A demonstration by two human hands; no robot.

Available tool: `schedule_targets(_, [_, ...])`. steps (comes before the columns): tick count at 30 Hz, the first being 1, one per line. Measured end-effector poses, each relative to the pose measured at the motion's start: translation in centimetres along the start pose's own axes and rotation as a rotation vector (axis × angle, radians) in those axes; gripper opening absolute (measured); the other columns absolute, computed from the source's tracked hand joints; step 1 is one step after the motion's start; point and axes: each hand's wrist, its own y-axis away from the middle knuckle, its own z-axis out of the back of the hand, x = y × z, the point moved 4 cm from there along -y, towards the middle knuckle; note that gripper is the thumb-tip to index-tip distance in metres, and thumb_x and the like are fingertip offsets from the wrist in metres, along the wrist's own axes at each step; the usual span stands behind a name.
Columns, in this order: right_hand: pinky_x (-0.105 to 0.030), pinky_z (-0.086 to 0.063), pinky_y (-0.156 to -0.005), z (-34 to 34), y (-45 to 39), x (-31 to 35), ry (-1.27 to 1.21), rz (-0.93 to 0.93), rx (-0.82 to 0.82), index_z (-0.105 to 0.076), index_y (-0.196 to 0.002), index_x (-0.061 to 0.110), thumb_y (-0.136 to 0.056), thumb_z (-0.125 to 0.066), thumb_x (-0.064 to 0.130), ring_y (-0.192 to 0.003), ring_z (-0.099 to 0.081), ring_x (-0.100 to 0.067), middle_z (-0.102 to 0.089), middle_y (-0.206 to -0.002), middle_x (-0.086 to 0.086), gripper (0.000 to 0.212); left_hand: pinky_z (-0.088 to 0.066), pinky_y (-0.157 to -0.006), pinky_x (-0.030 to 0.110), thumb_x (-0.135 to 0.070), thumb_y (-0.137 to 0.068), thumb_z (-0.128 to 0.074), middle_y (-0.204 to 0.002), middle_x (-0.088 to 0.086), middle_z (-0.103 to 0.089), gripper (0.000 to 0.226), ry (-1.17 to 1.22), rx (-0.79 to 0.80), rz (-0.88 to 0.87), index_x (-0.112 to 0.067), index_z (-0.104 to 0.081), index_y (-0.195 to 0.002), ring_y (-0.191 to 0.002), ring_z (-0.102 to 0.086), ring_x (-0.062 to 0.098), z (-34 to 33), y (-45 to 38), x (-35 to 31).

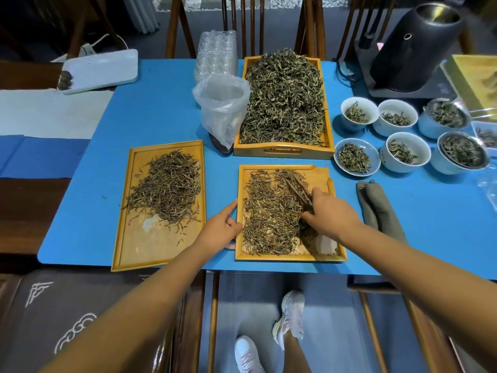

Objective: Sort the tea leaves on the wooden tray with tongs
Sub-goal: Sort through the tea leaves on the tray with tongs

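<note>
A small wooden tray [333, 189] lies near the table's front edge, spread with dry tea leaves [269, 211]. My right hand [329, 211] grips dark wooden tongs [298, 188] whose tips point up and left into the leaves. My left hand [222, 227] holds the tray's left rim, index finger stretched along the edge. To the left a second flat wooden tray [123, 238] carries a heap of tea leaves [166, 189].
A deep wooden tray [282, 151] heaped with leaves stands behind, a clear plastic bag [222, 109] beside it. Several white bowls [355, 154] of leaves sit at right, with a grey cloth pouch [376, 208], a black kettle [414, 47] and a white tray [99, 70].
</note>
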Motion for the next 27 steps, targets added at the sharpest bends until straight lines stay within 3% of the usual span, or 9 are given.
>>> schedule_targets(5, [-0.033, -0.036, -0.061, 0.1, 0.4, -0.4, -0.047, 0.01, -0.011, -0.04, -0.11, 0.008, -0.091, -0.051, 0.034, -0.072, -0.045, -0.026, -0.053, -0.092, -0.011, 0.034, -0.061, -0.063, 0.028, -0.01, -0.092, -0.054, -0.077, 0.004, -0.053, 0.065, -0.007, -0.011, 0.003, -0.029, -0.026, -0.148, -0.069, -0.053, 0.014, 0.0, -0.1, 0.1])
schedule_targets(8, [-0.032, -0.037, -0.061, 0.1, 1.0, -0.6, -0.089, 0.047, -0.007, -0.041, -0.107, 0.011, -0.09, -0.051, 0.034, -0.071, -0.046, -0.025, -0.046, -0.085, -0.005, 0.031, -0.061, -0.064, 0.029, -0.01, -0.092, -0.053, -0.077, 0.006, -0.053, 0.065, -0.014, -0.013, 0.003, -0.029, -0.026, -0.148, -0.069, -0.052, 0.016, 0.0, -0.1, 0.1])
schedule_targets(12, [-0.031, -0.035, -0.058, 0.1, 2.3, -1.3, -0.1, 0.105, -0.019, -0.036, -0.096, 0.016, -0.088, -0.051, 0.036, -0.069, -0.047, -0.026, -0.051, -0.086, -0.006, 0.026, -0.06, -0.061, 0.025, -0.01, -0.093, -0.053, -0.079, 0.007, -0.053, 0.065, -0.016, -0.011, 0.003, -0.03, -0.026, -0.148, -0.07, -0.053, 0.017, -0.1, -0.1, 0.1])
schedule_targets(17, [-0.03, -0.036, -0.055, -0.5, 3.4, -2.2, 0.058, 0.176, -0.004, -0.038, -0.103, 0.015, -0.087, -0.047, 0.04, -0.074, -0.057, -0.03, -0.061, -0.087, -0.007, 0.031, -0.059, -0.061, 0.022, -0.01, -0.093, -0.053, -0.082, 0.008, -0.052, 0.064, -0.019, -0.015, -0.001, -0.029, -0.026, -0.148, -0.073, -0.055, 0.019, 0.0, 0.0, 0.0])
schedule_targets(21, [-0.029, -0.034, -0.052, -1.2, 3.6, -2.5, 0.148, 0.203, 0.003, -0.034, -0.109, 0.016, -0.087, -0.044, 0.044, -0.072, -0.058, -0.03, -0.053, -0.075, -0.002, 0.036, -0.059, -0.059, 0.021, -0.011, -0.093, -0.053, -0.082, 0.008, -0.052, 0.064, -0.026, -0.021, -0.001, -0.028, -0.025, -0.148, -0.073, -0.055, 0.019, 0.0, 0.1, 0.0])
schedule_targets(27, [-0.031, -0.037, -0.053, -1.8, 3.3, -3.0, 0.175, 0.182, -0.012, -0.033, -0.113, 0.017, -0.088, -0.044, 0.043, -0.077, -0.061, -0.032, -0.065, -0.087, -0.009, 0.038, -0.059, -0.058, 0.022, -0.011, -0.093, -0.053, -0.084, 0.007, -0.05, 0.064, -0.03, -0.024, 0.002, -0.029, -0.025, -0.148, -0.074, -0.055, 0.019, -0.1, 0.1, -0.1])
